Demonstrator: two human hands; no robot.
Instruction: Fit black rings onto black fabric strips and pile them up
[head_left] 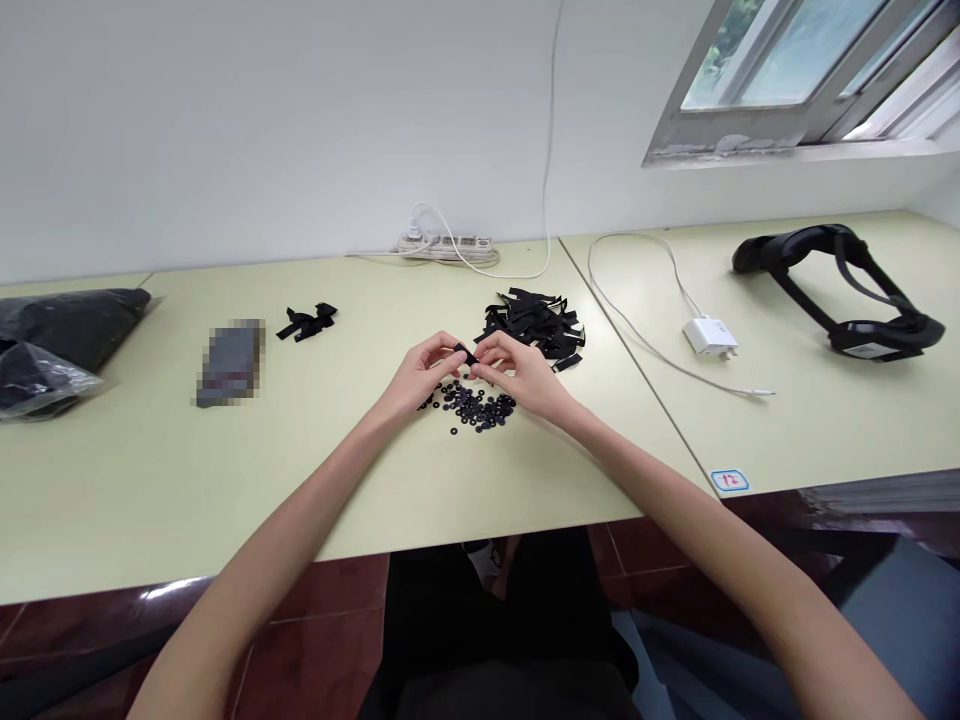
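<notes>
Between both hands a short black fabric strip (pixel 466 354) is held just above the table. My left hand (pixel 426 372) pinches its left end between thumb and fingers. Its right end sits in the closed fingertips of my right hand (pixel 521 375). Whether a small ring is also in the fingers I cannot make out. Below the hands lies a loose pile of small black washer-like rings (pixel 480 408). Behind my right hand is a heap of black fabric strips (pixel 536 322). A smaller group of black strips (pixel 309 320) lies to the left, apart from the hands.
A blurred dark flat object (pixel 231 362) and a black plastic bag (pixel 67 325) lie left. A power strip (pixel 448 247) with a white cable is against the wall. At right are a white charger (pixel 709 337) with its cable and a black headset (pixel 840 290).
</notes>
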